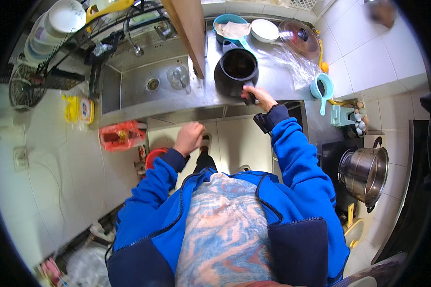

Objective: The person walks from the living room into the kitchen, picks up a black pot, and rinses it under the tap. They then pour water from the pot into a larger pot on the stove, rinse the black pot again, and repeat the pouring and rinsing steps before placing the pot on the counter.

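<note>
A dark clay pot [221, 77] with an open round mouth stands on the steel counter, and dark contents show inside it. My right hand [260, 95] grips the short handle on its near side; the fingers are a little blurred. My left hand [190, 138] hangs in the air in front of the counter edge, its fingers curled in and nothing visible in them. Behind the pot, a blue strainer [230, 19] with a pale cloth over it sits beside a white bowl [264, 30].
A wooden board [188, 36] stands upright between the pot and the steel sink [133, 84]. To the right are a glass lid [298, 39], plastic wrap [301, 68], a light-blue ladle [322, 88] and a steel pot [366, 172]. A red bucket [154, 156] stands below.
</note>
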`<state>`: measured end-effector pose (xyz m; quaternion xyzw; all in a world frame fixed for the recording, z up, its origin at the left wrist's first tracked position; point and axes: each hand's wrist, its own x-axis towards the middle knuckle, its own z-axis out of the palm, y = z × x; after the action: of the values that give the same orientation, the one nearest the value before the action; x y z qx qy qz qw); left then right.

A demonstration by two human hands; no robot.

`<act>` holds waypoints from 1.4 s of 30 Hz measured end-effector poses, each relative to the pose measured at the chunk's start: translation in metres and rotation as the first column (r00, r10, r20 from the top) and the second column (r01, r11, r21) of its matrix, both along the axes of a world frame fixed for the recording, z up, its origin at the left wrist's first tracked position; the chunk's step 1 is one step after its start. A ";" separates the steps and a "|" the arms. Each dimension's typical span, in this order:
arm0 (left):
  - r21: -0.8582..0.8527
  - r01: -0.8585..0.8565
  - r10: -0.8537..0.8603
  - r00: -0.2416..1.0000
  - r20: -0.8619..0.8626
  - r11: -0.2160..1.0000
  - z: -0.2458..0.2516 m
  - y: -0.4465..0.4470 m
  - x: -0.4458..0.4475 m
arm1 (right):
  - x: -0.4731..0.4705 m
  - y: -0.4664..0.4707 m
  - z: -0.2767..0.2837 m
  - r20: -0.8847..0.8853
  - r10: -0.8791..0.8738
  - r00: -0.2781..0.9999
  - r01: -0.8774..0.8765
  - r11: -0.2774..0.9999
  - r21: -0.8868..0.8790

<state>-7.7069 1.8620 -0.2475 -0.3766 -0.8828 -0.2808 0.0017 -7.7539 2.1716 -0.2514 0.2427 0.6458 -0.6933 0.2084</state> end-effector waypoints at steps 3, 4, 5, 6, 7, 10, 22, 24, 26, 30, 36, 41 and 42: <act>0.104 0.023 -0.037 0.990 0.139 0.994 -0.014 -0.022 -0.022 | -0.058 0.007 -0.005 0.330 -0.035 0.943 0.119 0.964 -0.237; 0.108 0.037 -0.055 0.984 0.169 0.993 -0.018 -0.028 -0.030 | -0.051 0.001 -0.008 0.354 -0.009 0.935 0.036 0.997 -0.068; 0.125 0.053 -0.079 0.975 0.209 0.991 -0.021 -0.032 -0.037 | -0.066 0.004 -0.007 0.472 0.057 0.880 -0.102 0.992 0.070; 0.118 0.069 -0.093 0.973 0.213 0.991 -0.023 -0.037 -0.043 | -0.057 -0.002 -0.009 0.375 0.027 0.927 -0.103 0.978 0.182; 0.119 0.087 -0.112 0.969 0.221 0.989 -0.025 -0.041 -0.049 | -0.055 -0.004 -0.008 0.315 0.004 0.949 -0.081 0.969 0.233; 0.143 0.109 -0.143 0.955 0.258 0.984 -0.027 -0.053 -0.061 | -0.027 -0.013 -0.004 0.097 -0.037 0.995 0.006 0.951 0.310; 0.042 -0.171 0.143 0.912 0.384 0.984 -0.034 -0.123 -0.007 | 0.088 -0.064 0.051 0.182 0.283 0.942 -0.320 0.920 0.224; 0.010 -0.214 0.195 0.908 0.370 0.977 -0.030 -0.133 0.004 | 0.080 -0.092 0.059 0.133 0.406 0.904 -0.425 0.889 0.172; -0.041 -0.275 0.270 0.887 0.373 0.960 -0.024 -0.146 0.009 | 0.057 -0.127 0.065 0.073 0.499 0.863 -0.504 0.844 0.184; 0.000 -0.462 0.431 0.827 0.361 0.887 -0.008 -0.176 0.006 | -0.021 -0.212 0.064 0.008 0.635 0.772 -0.614 0.742 0.269; 0.117 -0.535 0.456 0.799 0.391 0.837 -0.012 -0.220 -0.023 | -0.167 -0.335 0.022 -0.081 0.729 0.680 -0.702 0.679 0.215; 0.200 -0.452 0.409 0.885 0.221 0.869 0.021 -0.263 -0.069 | -0.258 -0.384 -0.030 0.142 0.771 0.620 -0.781 0.593 0.195; 0.203 -0.435 0.404 0.897 0.181 0.877 0.032 -0.271 -0.083 | -0.256 -0.391 -0.036 0.153 0.733 0.662 -0.743 0.617 0.258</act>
<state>-7.7894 1.5915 -0.2153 -0.1535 -0.9014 -0.4019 0.0489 -8.0097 1.7805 -0.2879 -0.0043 0.7816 -0.4364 0.4457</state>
